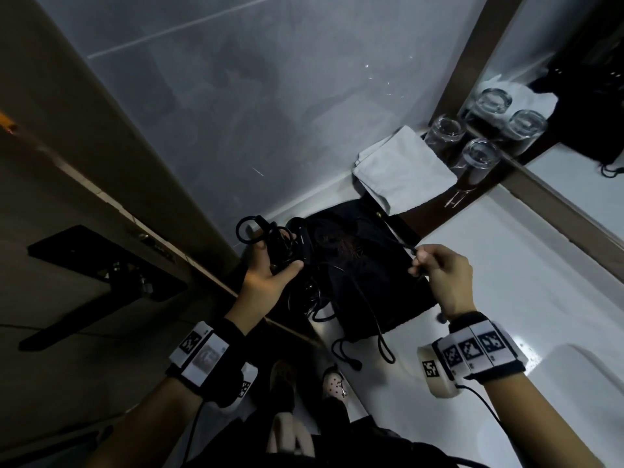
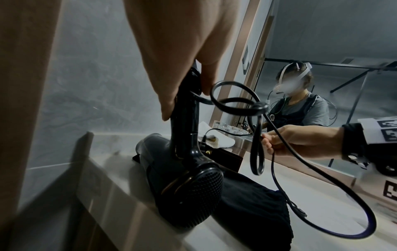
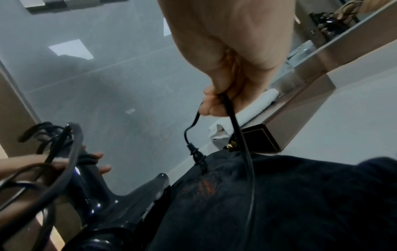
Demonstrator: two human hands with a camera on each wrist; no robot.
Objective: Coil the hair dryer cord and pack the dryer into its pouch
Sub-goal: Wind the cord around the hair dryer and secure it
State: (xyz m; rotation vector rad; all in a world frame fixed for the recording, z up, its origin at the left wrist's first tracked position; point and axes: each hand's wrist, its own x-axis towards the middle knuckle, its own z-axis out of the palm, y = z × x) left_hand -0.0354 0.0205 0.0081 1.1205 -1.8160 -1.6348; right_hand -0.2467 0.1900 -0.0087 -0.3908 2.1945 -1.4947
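My left hand (image 1: 280, 255) grips the handle of the black hair dryer (image 2: 189, 186), handle up and head down at the counter's left edge, touching the black pouch (image 1: 371, 282). Several loops of the black cord (image 2: 234, 101) are gathered at the handle in that hand. My right hand (image 1: 420, 261) pinches the cord's free end over the pouch; the plug (image 3: 196, 155) dangles just below its fingers (image 3: 211, 103). A slack length of cord hangs between the hands. The pouch lies flat on the white counter (image 1: 506, 258), its drawstrings (image 1: 351, 349) trailing toward me.
A folded white towel (image 1: 401, 170) and several upturned glasses (image 1: 479, 153) stand behind the pouch by the mirror (image 1: 574, 79). A dark brown box (image 3: 264, 137) sits beside the towel. A sink basin (image 1: 557, 383) lies to the right, a door with a black handle (image 1: 101, 265) to the left.
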